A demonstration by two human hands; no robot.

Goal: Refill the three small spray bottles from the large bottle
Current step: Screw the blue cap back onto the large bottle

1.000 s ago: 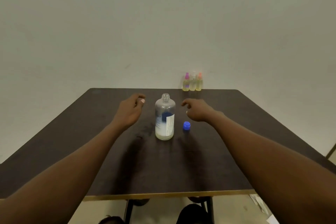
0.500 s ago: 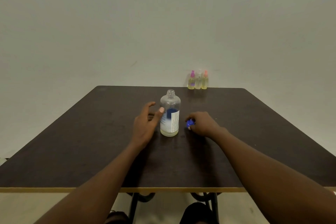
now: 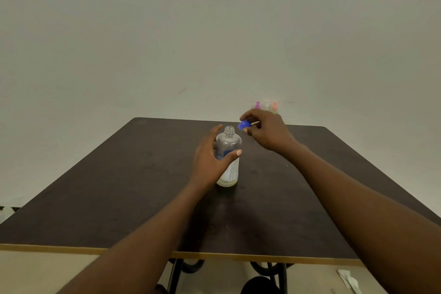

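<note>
- Fingers of L hand [image 3: 210,162]?
- Curled round large bottle [image 3: 231,144], thumb across front. Holding it upright.
- And R hand [image 3: 269,131]?
- Pinching blue cap [image 3: 244,124] w/ thumb + fingertips. Up in air, resting on nothing.
- OK. Biggest thing first?
- Dark table [image 3: 119,186], yellow strip on near edge.
- Next?
- Large bottle again. Abt middle of table, standing straight, long way running up-down. Mouth open, no cap on. Seems only a little pale liquid low down, clear above.
- Then little ones?
- 3 small spray bottles [image 3: 265,105] at far edge by wall, well apart from big one. Partly hidden behind R hand. Only tops showing: pink, white, orange. Can't tell how full.
- Smallest?
- Blue cap. Just right of bottle mouth + a bit higher. Close, not touching.
- So which way for next move?
- Prob. capping. Needs cap brought left + down onto neck, open side down, then twisted.
- Nearer hand?
- R hand, right by mouth. L hand lower on body, good for stopping bottle from turning.
- Cap level?
- Looks tipped some. Better flat over neck first, else no bite on threads.
- Task nearly done?
- Likely, but no way to be sure w/ small ones hidden.
</note>
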